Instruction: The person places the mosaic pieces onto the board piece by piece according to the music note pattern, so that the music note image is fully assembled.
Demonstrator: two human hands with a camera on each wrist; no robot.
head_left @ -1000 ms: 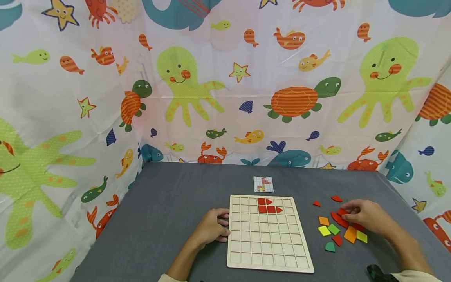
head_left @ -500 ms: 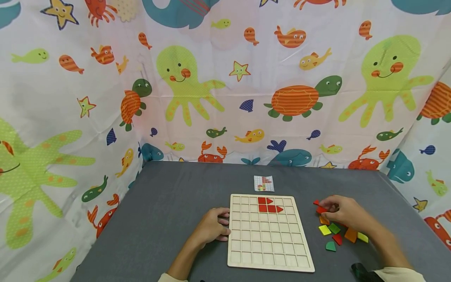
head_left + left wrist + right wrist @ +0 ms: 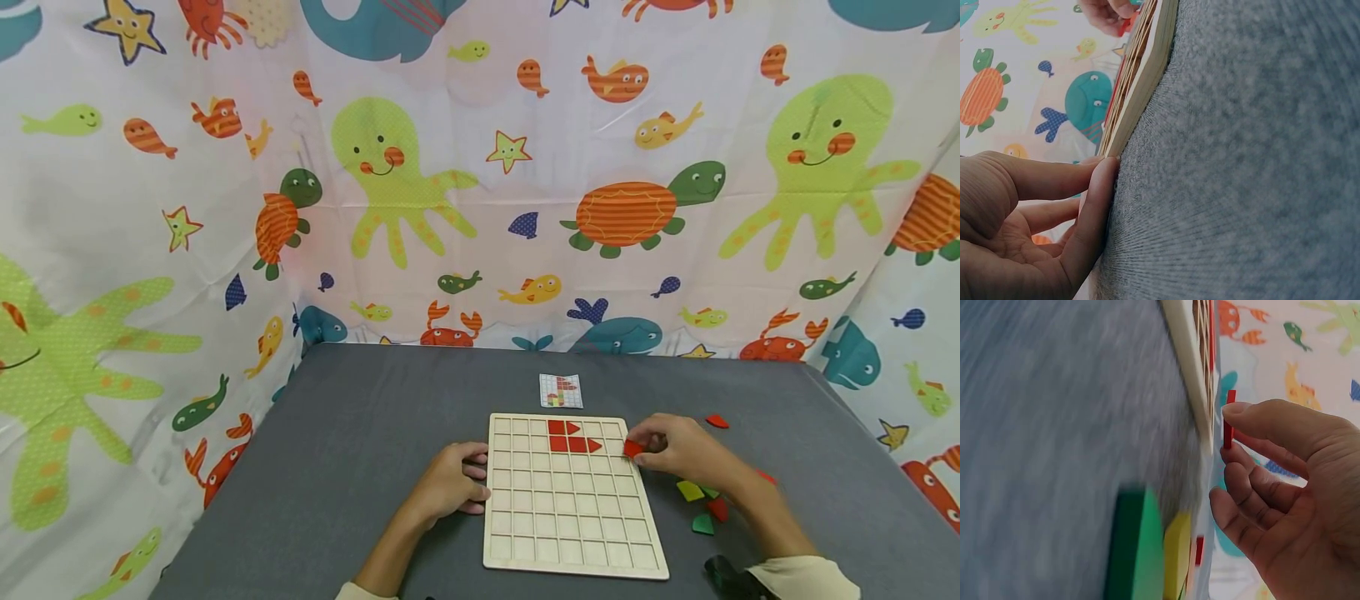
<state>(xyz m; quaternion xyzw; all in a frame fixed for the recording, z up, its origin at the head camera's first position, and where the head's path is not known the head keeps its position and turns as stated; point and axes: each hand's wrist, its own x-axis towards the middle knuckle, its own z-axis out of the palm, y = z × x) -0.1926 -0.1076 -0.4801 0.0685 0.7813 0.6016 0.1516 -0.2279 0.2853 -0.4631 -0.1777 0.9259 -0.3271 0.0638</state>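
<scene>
A square wooden board (image 3: 566, 517) with a raised grid lies on the dark table. Several red tiles (image 3: 558, 444), squares and triangles, sit in its upper rows. At the board's left edge, my left hand (image 3: 446, 483) rests with thumb and fingertips against the rim; in the left wrist view its fingers (image 3: 1054, 178) touch the board's side (image 3: 1141, 94). Over the upper right edge, my right hand (image 3: 678, 450) pinches a red tile (image 3: 633, 448) between thumb and fingers. The right wrist view shows that thin red tile (image 3: 1229, 419) edge-on, apart from the board.
Loose tiles lie right of the board, among them a yellow one (image 3: 690, 491), a green one (image 3: 702, 524) and a red one (image 3: 717, 422); my right forearm covers others. Behind the board lies a small printed pattern card (image 3: 561, 392). A sea-animal curtain (image 3: 465, 225) hangs behind the table.
My right hand has picked up a red tile from the pile and carried it left to the board's upper right edge. My left hand has stayed at the left edge.
</scene>
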